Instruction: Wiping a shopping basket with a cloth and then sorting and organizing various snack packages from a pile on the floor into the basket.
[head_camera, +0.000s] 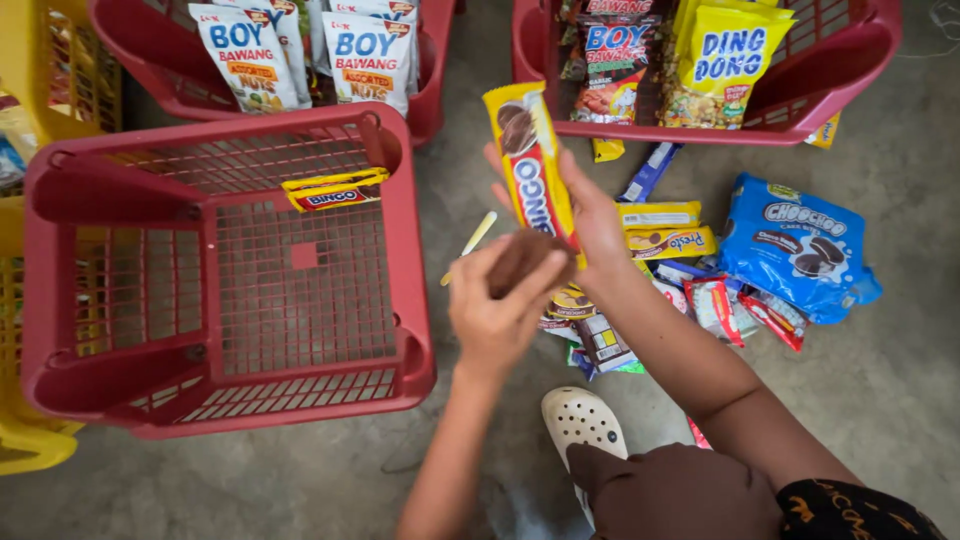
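A large red plastic basket (405, 250) sits on a grey concrete floor, holding a single yellow-and-red biscuit pack (333, 189) against its far wall. Two more red baskets (850, 70) stand beyond it, stocked with upright snack bags, and a yellow crate (45, 70) edges the left of the view. To the right, a big blue cookie bag (800, 245) lies beside a loose heap of small wrapped snacks (690, 285) on the floor. Above that heap, the person's right hand (595, 225) is closed around the lower part of a long yellow biscuit sleeve (530, 160), standing it nearly upright, just right of the near basket's rim. The left hand (495, 305) is curled shut on a small dark brown wrapped item (520, 260), touching the sleeve's lower end. The sleeve looks light and fairly stiff, its glossy film likely slippery, its contents liable to crack if squeezed; a hold across the middle, fingers on the flat faces, seems safest. A white clog (582, 420) shows near the bottom edge.
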